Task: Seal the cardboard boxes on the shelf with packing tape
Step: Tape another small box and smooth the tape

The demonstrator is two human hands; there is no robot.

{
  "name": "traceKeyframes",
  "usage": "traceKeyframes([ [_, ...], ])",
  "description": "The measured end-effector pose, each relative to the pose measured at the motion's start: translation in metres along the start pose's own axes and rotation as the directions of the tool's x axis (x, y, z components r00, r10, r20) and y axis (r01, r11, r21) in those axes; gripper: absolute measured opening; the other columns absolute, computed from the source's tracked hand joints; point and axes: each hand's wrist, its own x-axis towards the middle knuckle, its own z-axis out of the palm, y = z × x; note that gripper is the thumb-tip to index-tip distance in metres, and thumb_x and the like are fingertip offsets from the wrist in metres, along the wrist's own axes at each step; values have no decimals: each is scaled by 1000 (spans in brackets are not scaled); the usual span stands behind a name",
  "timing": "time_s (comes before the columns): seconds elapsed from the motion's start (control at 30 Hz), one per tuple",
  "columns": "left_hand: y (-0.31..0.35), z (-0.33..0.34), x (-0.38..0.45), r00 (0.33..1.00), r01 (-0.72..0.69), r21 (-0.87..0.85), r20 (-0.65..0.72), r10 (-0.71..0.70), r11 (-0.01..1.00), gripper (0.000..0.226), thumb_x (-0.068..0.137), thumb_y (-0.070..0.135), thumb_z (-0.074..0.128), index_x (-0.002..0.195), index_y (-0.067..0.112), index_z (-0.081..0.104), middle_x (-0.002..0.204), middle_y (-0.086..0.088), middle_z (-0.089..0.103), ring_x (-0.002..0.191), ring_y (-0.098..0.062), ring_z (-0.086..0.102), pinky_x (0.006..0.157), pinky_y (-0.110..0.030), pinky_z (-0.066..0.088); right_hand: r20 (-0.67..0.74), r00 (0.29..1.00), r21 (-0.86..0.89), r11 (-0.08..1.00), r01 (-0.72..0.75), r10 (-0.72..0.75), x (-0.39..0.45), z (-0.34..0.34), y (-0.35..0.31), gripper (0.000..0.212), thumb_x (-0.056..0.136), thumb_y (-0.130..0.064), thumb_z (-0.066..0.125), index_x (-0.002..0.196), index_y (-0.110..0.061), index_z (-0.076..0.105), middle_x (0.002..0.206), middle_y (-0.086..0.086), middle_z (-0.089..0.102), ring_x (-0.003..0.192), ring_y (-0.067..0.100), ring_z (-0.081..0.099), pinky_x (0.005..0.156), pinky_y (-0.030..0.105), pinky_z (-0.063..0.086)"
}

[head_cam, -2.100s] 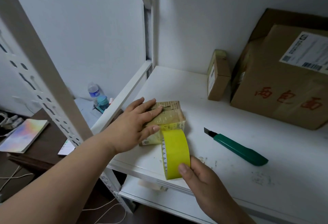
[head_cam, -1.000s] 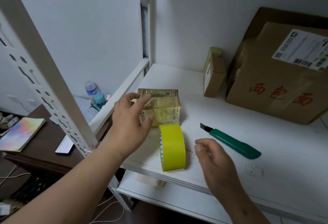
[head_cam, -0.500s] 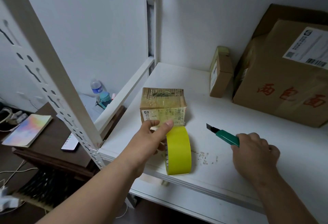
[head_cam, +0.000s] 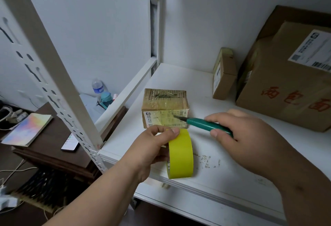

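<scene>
Standing on the white shelf (head_cam: pixel 179 75), the small box (head_cam: pixel 165 108) has the big box (head_cam: pixel 293 82), cut off by the frame, behind-right. Just before it, the left hand (head_cam: pixel 152 147) pinches the yellow tape roll (head_cam: pixel 180 155); the right hand (head_cam: pixel 245 136) grips a green knife (head_cam: pixel 206 124), blade tip blurred.

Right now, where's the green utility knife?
In the head view, the green utility knife is held in the right hand over the shelf, blade pointing left at the small box, just above the yellow tape roll.
</scene>
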Motion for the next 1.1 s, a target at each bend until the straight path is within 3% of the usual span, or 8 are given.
traceKeyframes([
  [0.23,1,4,-3,999,-28,-44,-21,27,999,56,65,38,77,111,10,62,83,-4,72,76,-21,68,68,-31,54,98,995,-186,982,33,-15,17,0,-15,33,100,-41,38,130,-49,49,101,-10,49,94,11,52,74,32,48],
  [0.43,-2,5,-4,998,-51,-55,-49,48,997,31,79,30,75,101,12,64,80,-5,71,73,-20,67,66,-30,54,112,994,-232,972,40,-14,26,7,-16,30,100,-42,38,126,-45,52,97,-9,48,93,14,54,69,30,45],
  [0.73,-3,6,-3,994,-99,-65,-49,96,993,22,81,25,75,96,13,64,81,-8,69,73,-23,66,70,-33,53,107,994,-275,961,26,4,31,15,-18,28,101,-41,36,121,-43,55,92,-9,45,90,15,53,56,26,32],
  [1.0,-3,2,0,995,-92,-68,-36,90,993,17,82,26,74,86,16,61,79,-8,65,76,-24,60,71,-33,52,131,989,-353,935,-21,72,33,13,2,25,99,-37,40,110,-39,61,86,-11,46,84,13,53,58,28,38],
  [1.1,-2,1,1,996,-84,-70,-25,83,994,17,82,26,73,83,17,59,71,-3,62,70,-21,57,66,-29,51,154,979,-332,940,-74,131,31,9,16,27,99,-37,42,117,-41,62,94,-11,51,90,13,54,68,29,46],
])
